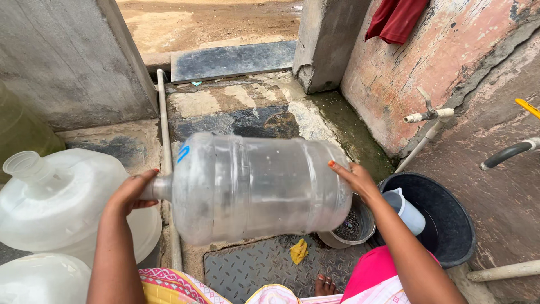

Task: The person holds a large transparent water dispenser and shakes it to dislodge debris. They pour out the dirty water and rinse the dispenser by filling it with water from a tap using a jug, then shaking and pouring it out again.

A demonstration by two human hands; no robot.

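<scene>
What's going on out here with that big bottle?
A person holds a large clear water jug sideways in the air with both hands. The left hand grips its neck and the right hand presses its base. Below sit a small metal bowl, a black tub with a pale pitcher, and a wall tap.

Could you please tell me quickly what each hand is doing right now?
Left hand: closed around the neck of the large clear water bottle, held sideways.
Right hand: open, palm pressed against the bottle's base, supporting it.
</scene>
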